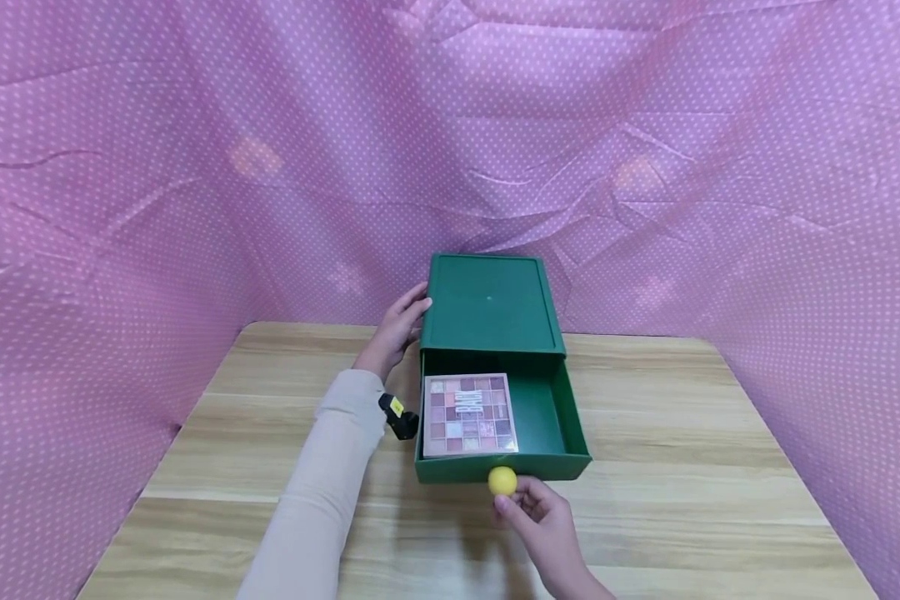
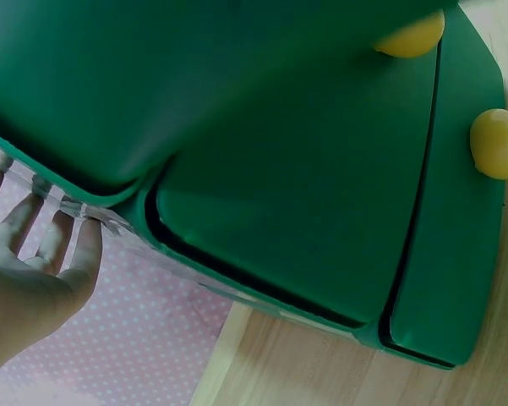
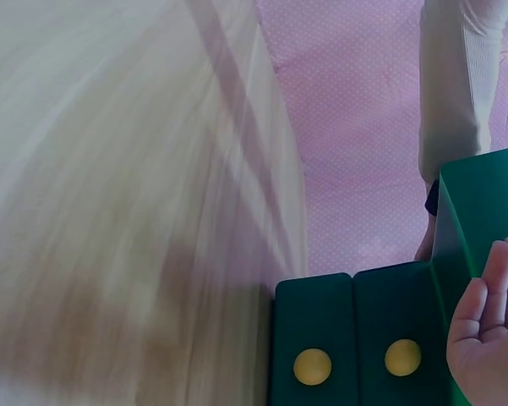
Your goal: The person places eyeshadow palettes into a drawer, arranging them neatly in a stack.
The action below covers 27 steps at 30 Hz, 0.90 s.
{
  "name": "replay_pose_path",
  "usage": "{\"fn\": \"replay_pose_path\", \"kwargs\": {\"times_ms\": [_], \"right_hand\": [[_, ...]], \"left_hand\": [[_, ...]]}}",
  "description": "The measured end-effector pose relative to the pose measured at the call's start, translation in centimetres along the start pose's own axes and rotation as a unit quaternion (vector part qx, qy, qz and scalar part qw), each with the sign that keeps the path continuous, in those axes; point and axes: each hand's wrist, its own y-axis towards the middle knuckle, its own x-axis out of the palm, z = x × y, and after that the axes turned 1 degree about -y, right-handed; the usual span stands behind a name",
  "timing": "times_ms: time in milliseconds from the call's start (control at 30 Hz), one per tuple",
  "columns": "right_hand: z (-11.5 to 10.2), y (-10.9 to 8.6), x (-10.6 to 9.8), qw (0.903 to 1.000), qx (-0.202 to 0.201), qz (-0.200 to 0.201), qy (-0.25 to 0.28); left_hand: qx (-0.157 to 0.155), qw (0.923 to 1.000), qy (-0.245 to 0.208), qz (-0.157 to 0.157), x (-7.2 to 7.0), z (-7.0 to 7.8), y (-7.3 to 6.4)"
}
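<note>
A green drawer box (image 1: 495,304) stands on the table with its top drawer (image 1: 547,417) pulled out toward me. Inside that drawer, on the left, lies an eyeshadow palette (image 1: 471,417) with a clear lid over pink and purple squares. My right hand (image 1: 546,525) is at the drawer's front, its thumb and index finger pinching the yellow round knob (image 1: 502,481). In the right wrist view the other fingers (image 3: 495,292) extend loosely past the drawer front. My left hand (image 1: 396,329) rests against the box's left side, its fingers (image 2: 86,258) fairly straight at the edge.
Two lower drawers are closed, with yellow knobs (image 3: 313,366) on their fronts. A black wrist camera (image 1: 400,417) sits beside the drawer's left wall. Pink dotted cloth (image 1: 450,150) hangs around the wooden table (image 1: 667,467).
</note>
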Motion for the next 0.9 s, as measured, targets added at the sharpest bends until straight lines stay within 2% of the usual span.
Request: {"fn": "replay_pose_path", "kwargs": {"times_ms": [33, 133, 233, 300, 433, 900], "right_hand": [[0.0, 0.1, 0.0, 1.0000, -0.002, 0.003, -0.001], [-0.1, 0.5, 0.0, 0.9999, -0.007, 0.009, -0.006], [0.0, 0.9, 0.1, 0.9996, -0.021, 0.020, -0.002], [0.1, 1.3, 0.2, 0.9990, -0.033, 0.028, 0.007], [0.0, 1.9, 0.5, 0.9979, -0.048, 0.039, 0.018], [-0.6, 4.6, 0.3, 0.9971, -0.068, 0.029, -0.016]], "left_hand": [[0.013, 0.9999, -0.008, -0.007, -0.2, -0.4, 0.2], [0.020, 0.9998, -0.004, -0.002, -0.2, -0.7, 0.5], [0.013, 0.9999, -0.009, -0.006, -0.1, -0.4, 0.1], [-0.002, 1.0000, -0.007, 0.001, 0.1, 0.1, -0.1], [0.000, 0.9999, -0.015, -0.001, 0.0, 0.0, -0.1], [0.006, 1.0000, -0.005, -0.003, 0.1, -0.1, 0.0]]}}
